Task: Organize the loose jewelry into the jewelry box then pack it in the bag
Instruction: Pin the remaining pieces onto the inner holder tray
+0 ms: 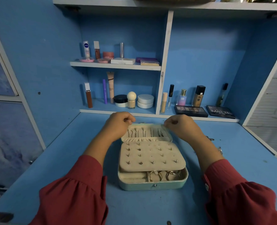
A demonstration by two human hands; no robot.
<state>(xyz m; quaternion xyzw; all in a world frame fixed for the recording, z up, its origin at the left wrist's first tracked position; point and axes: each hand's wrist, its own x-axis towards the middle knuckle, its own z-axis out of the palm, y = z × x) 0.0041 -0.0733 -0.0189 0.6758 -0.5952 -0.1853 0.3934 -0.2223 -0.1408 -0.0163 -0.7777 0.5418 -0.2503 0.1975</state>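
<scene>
A mint-green jewelry box (152,185) lies open in the middle of the blue desk. Its cream earring panel (150,155) carries several studs, and rings (163,175) lie in the front tray below it. Necklaces hang inside the raised lid (146,132). My left hand (118,124) grips the lid's far left corner with curled fingers. My right hand (180,125) pinches the lid's far right corner. A loose chain (210,138) and another small piece of jewelry (220,150) lie on the desk to the right of my right forearm.
Cosmetics stand on shelves behind the box: tubes, jars, a perfume bottle (182,97) and eyeshadow palettes (190,111). A white desk edge (261,143) runs along the right. Red sleeves cover both forearms. No bag is in view.
</scene>
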